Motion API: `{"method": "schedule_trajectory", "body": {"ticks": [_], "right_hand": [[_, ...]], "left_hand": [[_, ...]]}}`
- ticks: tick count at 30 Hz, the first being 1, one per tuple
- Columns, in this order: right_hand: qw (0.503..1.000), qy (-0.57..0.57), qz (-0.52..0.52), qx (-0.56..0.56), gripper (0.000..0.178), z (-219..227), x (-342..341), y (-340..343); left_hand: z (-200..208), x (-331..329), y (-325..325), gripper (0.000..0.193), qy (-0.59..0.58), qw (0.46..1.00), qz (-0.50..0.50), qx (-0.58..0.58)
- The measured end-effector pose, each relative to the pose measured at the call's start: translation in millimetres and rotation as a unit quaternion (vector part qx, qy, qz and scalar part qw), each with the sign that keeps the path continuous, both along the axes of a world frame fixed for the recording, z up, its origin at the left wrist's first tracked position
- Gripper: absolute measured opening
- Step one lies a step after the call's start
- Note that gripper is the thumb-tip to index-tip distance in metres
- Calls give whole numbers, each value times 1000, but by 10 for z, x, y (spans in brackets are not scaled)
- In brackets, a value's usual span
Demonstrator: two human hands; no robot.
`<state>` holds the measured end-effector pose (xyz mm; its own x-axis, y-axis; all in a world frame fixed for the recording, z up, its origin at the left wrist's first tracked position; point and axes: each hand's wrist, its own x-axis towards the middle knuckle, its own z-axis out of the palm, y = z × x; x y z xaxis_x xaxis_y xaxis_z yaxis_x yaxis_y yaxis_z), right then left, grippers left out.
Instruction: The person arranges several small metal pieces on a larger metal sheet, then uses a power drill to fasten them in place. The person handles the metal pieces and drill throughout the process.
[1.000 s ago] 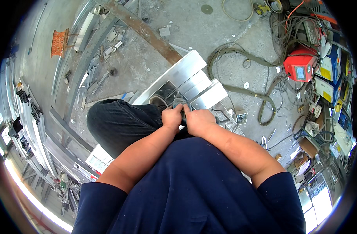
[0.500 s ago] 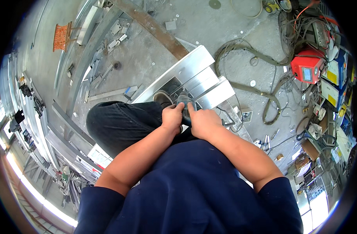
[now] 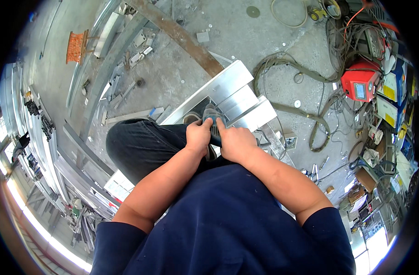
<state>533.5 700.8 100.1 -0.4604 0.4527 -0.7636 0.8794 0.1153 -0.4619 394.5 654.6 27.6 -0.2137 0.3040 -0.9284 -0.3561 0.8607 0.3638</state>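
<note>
Both hands are wrapped around a blue-grey handheld power tool [image 3: 212,113]; its exact kind is hard to make out. My left hand [image 3: 198,137] grips its left side, thumb on top. On the right side, my right hand [image 3: 238,144] closes over the body, with thumb and index finger along it. Beneath the tool's front lies a silver metal profile [image 3: 232,79] with stepped, channelled faces, running diagonally. The tool's working end is hidden against the metal. A shoe [image 3: 191,118] is right beside the tool, below my bent left knee [image 3: 131,140].
A rusty flat bar [image 3: 184,36] extends beyond the profile. Thick hose [image 3: 282,105] loops across the floor on the right, near a red machine [image 3: 359,82] with a small screen. Long metal lengths [image 3: 44,142] are stacked at the left. Offcuts [image 3: 140,57] lie scattered farther off.
Both hands and the tool have shifted slightly forward and left over the metal profile. The whole view has moved a little. The grip is unchanged.
</note>
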Motion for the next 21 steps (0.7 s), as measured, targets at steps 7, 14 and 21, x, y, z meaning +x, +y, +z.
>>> {"method": "schedule_trajectory", "body": {"ticks": [7,14,21], "right_hand": [[1000,-11,-4,-25,75,-59,-51,114],[999,-24,3,-49,71,12,-192,351],[998,-32,-4,-62,71,67,-237,348]], "left_hand": [[-20,-38,164,31,47,996,-75,-33],[-40,-142,369,33,75,986,-125,-74],[-2,-169,401,35,126,968,-211,-48]]}}
